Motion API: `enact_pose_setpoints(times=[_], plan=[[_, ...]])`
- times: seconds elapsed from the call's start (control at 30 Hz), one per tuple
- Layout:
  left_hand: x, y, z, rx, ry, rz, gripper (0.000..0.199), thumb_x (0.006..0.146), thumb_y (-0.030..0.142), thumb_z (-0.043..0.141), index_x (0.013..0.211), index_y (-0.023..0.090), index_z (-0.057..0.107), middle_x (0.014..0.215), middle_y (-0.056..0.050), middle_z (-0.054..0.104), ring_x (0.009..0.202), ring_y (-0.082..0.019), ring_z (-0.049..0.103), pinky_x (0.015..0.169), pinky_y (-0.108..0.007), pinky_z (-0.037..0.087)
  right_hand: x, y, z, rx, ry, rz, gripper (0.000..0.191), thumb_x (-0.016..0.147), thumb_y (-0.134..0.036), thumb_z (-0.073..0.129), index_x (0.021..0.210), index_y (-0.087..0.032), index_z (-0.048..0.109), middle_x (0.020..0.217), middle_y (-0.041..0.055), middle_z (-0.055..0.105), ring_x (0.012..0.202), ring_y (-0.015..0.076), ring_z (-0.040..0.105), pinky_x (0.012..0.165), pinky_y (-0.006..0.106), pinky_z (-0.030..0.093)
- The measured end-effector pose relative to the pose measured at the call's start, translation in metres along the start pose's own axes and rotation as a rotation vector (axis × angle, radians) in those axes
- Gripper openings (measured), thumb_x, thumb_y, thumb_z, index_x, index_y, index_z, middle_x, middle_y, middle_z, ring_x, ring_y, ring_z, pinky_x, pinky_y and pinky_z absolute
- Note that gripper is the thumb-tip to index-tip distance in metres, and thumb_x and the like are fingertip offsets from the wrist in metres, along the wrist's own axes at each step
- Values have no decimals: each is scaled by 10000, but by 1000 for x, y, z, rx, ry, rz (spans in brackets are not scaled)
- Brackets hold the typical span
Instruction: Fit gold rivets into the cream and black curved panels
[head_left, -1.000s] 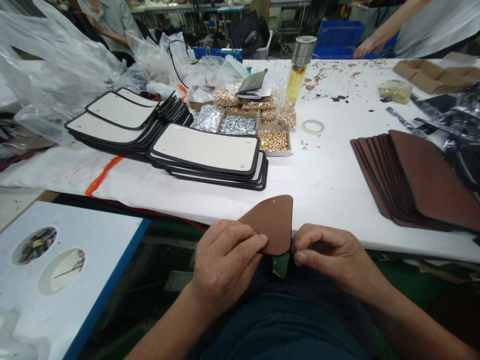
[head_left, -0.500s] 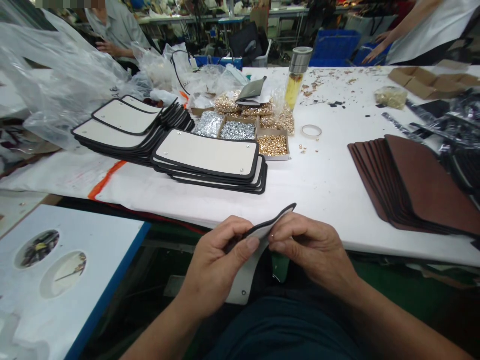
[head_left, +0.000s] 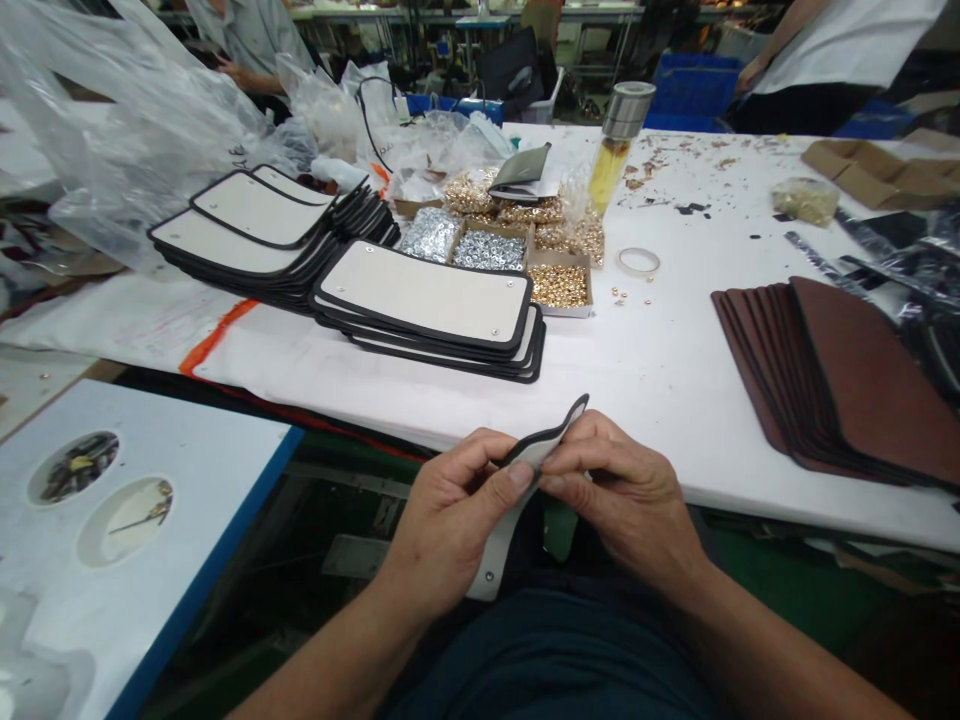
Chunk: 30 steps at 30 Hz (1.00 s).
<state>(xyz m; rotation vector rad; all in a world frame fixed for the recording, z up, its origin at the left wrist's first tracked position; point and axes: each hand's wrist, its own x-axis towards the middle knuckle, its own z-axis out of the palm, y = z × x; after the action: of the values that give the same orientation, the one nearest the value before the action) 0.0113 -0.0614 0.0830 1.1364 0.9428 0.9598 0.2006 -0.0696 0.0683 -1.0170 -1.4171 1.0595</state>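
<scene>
Above my lap, a pale panel with black edging (head_left: 498,545) is bent between my hands. My left hand (head_left: 457,510) is closed on it, thumb pressed to the pale face. My right hand (head_left: 630,485) pinches the panel's upper part; any small piece under its fingertips is hidden. One metal stud shows near the panel's lower end. Beyond my hands lies a stack of matching panels (head_left: 427,290) with studs at the corners. A box of gold studs (head_left: 559,287) and a box of silver pieces (head_left: 489,250) stand behind that stack.
Brown panels (head_left: 870,370) lie fanned at the right. A second panel stack (head_left: 247,225) sits at the left, near plastic bags (head_left: 135,130). A glass bottle (head_left: 611,165) and tape roll (head_left: 638,261) stand farther back. A board with two round holes (head_left: 210,440) is at lower left.
The panel is bent more sharply upright, and my right fingers have closed in further on its upper part. The camera view has shifted slightly. A person at the back right has moved.
</scene>
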Motion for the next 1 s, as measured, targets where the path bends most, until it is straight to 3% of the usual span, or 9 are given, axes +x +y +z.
enact_pose_setpoints(times=[0.47, 0.7, 0.83, 0.93, 1.0], plan=[[-2, 1, 3, 80, 11, 23, 216, 935, 376, 757, 1054, 210, 827, 960, -49, 747, 849, -183, 645, 766, -284, 513, 0, -8, -1, -88, -19, 43, 36, 900, -271, 824, 886, -301, 840, 776, -2, 628, 740, 149, 590, 652, 283, 480], [-4, 3, 3, 270, 31, 172, 156, 985, 280, 692, 1053, 216, 817, 974, -42, 751, 883, -184, 676, 785, -288, 511, -3, -9, 0, -90, 44, 121, 90, 871, -282, 847, 840, -264, 765, 745, -27, 591, 724, 141, 563, 678, 284, 460], [-6, 3, 5, 339, 40, 251, 135, 998, 230, 672, 1041, 209, 799, 985, -34, 743, 902, -167, 690, 808, -276, 522, -7, -3, 2, -63, 137, 210, 257, 833, -310, 878, 995, -283, 679, 769, -54, 537, 718, 140, 542, 663, 283, 459], [-6, 2, 6, 398, 54, 307, 119, 1008, 206, 660, 1042, 211, 774, 994, -21, 727, 903, -147, 687, 822, -261, 523, -7, -3, 3, -104, 152, 99, 454, 852, -278, 857, 1260, -344, 670, 917, -27, 548, 788, 152, 565, 766, 328, 510], [-7, 1, 6, 432, 63, 363, 114, 1011, 184, 651, 1044, 215, 756, 995, -15, 718, 909, -139, 682, 826, -252, 523, -5, -6, 2, -182, 131, 13, 504, 870, -256, 838, 1333, -366, 673, 1023, 5, 550, 854, 166, 581, 829, 359, 526]])
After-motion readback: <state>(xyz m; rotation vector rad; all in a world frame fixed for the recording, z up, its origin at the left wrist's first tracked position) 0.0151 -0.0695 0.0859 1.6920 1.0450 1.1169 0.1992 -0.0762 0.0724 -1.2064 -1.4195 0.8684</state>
